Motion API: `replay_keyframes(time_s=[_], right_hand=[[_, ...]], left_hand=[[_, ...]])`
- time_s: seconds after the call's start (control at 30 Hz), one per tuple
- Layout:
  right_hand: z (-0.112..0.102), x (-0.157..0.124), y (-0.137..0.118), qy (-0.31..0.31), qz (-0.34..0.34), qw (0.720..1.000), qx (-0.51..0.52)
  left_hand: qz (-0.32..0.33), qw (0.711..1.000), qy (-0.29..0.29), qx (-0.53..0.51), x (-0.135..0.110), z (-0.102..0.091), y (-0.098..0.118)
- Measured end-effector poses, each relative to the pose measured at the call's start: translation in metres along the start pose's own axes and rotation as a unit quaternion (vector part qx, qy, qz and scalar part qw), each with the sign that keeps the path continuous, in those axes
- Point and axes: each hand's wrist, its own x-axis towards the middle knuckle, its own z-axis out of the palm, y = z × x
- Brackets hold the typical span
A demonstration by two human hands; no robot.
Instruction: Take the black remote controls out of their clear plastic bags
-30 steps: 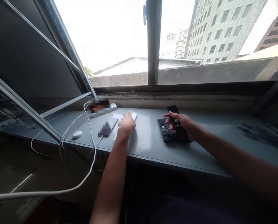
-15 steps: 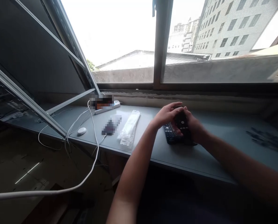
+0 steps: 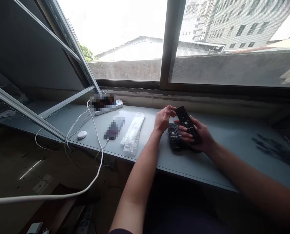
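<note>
Holding a black remote (image 3: 183,117) in the right hand (image 3: 204,137), tilted, with its upper end jutting past the grip. Near that end with the left hand (image 3: 162,119); cannot tell whether pinching. Just below the grip, can see other remotes (image 3: 173,139).

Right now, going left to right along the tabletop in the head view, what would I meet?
White round disc, pixelated phone-like device, clear plastic sleeves, left hand, black remote control held in the right hand, blurred dark bundle.
</note>
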Motion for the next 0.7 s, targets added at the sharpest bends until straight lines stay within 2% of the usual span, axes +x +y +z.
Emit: replay_keyframes(time_s=[0.17,0.3,0.37,0.53,0.7], right_hand=[[0.004,-0.001,0.001,0.02,0.003,0.999,0.04],[0.004,-0.002,-0.001,0.048,-0.001,0.999,-0.017],[0.004,-0.003,-0.001,0.041,-0.017,0.998,-0.033],[0.002,-0.004,0.0,0.001,-0.022,1.0,-0.009],[-0.002,0.0,-0.002,0.035,-0.027,0.998,0.047]], left_hand=[[0.01,0.989,0.086,0.118,-0.002,-0.01,-0.002],[-0.002,0.978,0.069,0.195,-0.007,-0.012,-0.005],[-0.007,0.972,0.065,0.225,-0.007,-0.011,-0.006],[0.018,0.964,0.068,0.257,-0.004,-0.007,-0.009],[0.038,0.956,0.051,0.287,0.001,-0.002,-0.016]])
